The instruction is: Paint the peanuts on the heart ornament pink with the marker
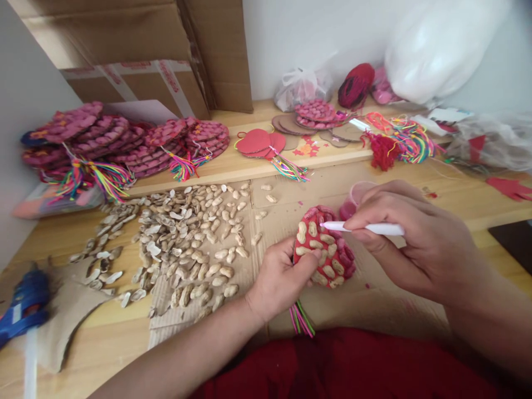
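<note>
My left hand grips a red disc covered with peanut shells, some painted pink and some plain, tilted up off the table. A bundle of coloured threads hangs from the disc below my hand. My right hand pinches a white brush handle whose tip touches the upper part of the disc. A small pink cup stands just behind the disc.
A heap of loose peanut shells lies on cardboard to the left. Stacks of finished pink discs with tassels fill the raised shelf. A blue glue gun rests at the near left. Cardboard boxes and plastic bags stand behind.
</note>
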`<move>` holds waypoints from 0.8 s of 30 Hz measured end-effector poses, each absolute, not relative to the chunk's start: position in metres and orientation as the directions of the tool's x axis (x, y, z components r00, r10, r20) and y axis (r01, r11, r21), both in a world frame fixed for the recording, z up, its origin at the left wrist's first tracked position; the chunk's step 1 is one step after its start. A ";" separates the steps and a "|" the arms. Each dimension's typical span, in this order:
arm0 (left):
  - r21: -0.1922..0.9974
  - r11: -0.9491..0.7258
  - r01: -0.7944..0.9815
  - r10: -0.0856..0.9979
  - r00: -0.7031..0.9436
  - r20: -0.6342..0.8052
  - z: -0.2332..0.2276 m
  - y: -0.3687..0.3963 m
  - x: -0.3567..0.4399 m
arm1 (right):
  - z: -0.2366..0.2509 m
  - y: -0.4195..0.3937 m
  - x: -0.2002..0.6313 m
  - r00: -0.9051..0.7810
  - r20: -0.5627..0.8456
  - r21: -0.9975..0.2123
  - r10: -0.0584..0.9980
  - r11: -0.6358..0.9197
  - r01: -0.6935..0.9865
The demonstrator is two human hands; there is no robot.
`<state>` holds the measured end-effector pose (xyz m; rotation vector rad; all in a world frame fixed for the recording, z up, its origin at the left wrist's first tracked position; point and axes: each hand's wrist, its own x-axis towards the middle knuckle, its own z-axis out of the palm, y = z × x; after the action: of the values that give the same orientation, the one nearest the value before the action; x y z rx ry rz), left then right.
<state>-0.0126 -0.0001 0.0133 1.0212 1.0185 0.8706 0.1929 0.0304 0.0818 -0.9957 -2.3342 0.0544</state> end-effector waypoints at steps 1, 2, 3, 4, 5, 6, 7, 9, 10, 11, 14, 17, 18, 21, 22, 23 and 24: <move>0.948 0.300 -0.108 0.920 0.294 -0.258 0.014 0.000 -0.013 | 0.082 0.031 0.193 -0.551 0.500 -0.267 0.669 0.724 0.636; 0.945 0.306 -0.112 0.919 0.293 -0.263 0.014 0.001 -0.013 | 0.082 0.031 0.193 -0.557 0.495 -0.276 0.667 0.729 0.627; 0.943 0.312 -0.115 0.918 0.293 -0.267 0.015 0.001 -0.013 | 0.081 0.031 0.193 -0.561 0.494 -0.284 0.664 0.733 0.618; 0.942 0.316 -0.116 0.916 0.296 -0.271 0.015 0.002 -0.013 | 0.081 0.032 0.193 -0.565 0.492 -0.291 0.663 0.737 0.611; 0.941 0.319 -0.116 0.915 0.298 -0.273 0.016 0.002 -0.013 | 0.081 0.032 0.193 -0.564 0.496 -0.295 0.660 0.739 0.605; 0.941 0.319 -0.115 0.914 0.299 -0.273 0.016 0.002 -0.013 | 0.081 0.033 0.193 -0.564 0.498 -0.298 0.659 0.741 0.602; 0.941 0.319 -0.115 0.914 0.301 -0.273 0.016 0.002 -0.013 | 0.080 0.033 0.193 -0.565 0.499 -0.298 0.657 0.742 0.600; 0.942 0.317 -0.114 0.914 0.302 -0.271 0.016 0.002 -0.013 | 0.081 0.033 0.193 -0.570 0.489 -0.295 0.660 0.740 0.604; 0.941 0.318 -0.114 0.914 0.301 -0.272 0.015 0.002 -0.013 | 0.081 0.032 0.193 -0.575 0.477 -0.295 0.665 0.737 0.608; 0.941 0.319 -0.116 0.914 0.299 -0.273 0.015 0.002 -0.013 | 0.081 0.032 0.193 -0.581 0.464 -0.297 0.668 0.736 0.609; 0.940 0.316 -0.125 0.917 0.295 -0.269 0.014 0.002 -0.013 | 0.081 0.031 0.193 -0.584 0.450 -0.306 0.676 0.731 0.610; 0.941 0.317 -0.117 0.915 0.300 -0.271 0.015 0.003 -0.013 | 0.079 0.032 0.192 -0.566 0.482 -0.300 0.669 0.733 0.611; 0.941 0.319 -0.115 0.914 0.301 -0.273 0.015 0.003 -0.013 | 0.079 0.032 0.191 -0.564 0.485 -0.299 0.669 0.733 0.611; 0.937 0.325 -0.126 0.914 0.298 -0.277 0.016 0.003 -0.013 | 0.079 0.033 0.191 -0.581 0.459 -0.304 0.672 0.733 0.608; 0.936 0.327 -0.130 0.914 0.296 -0.278 0.015 0.003 -0.013 | 0.079 0.033 0.192 -0.588 0.450 -0.303 0.672 0.734 0.607; 0.935 0.327 -0.135 0.915 0.294 -0.277 0.015 0.003 -0.013 | 0.079 0.033 0.192 -0.594 0.447 -0.297 0.669 0.737 0.606; 0.934 0.328 -0.139 0.915 0.294 -0.277 0.015 0.003 -0.014 | 0.080 0.032 0.193 -0.598 0.449 -0.292 0.664 0.742 0.604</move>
<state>-0.0135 0.0031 0.0151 0.9674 1.0108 0.8710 0.1925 0.0323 0.0801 -0.9554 -2.4006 0.1468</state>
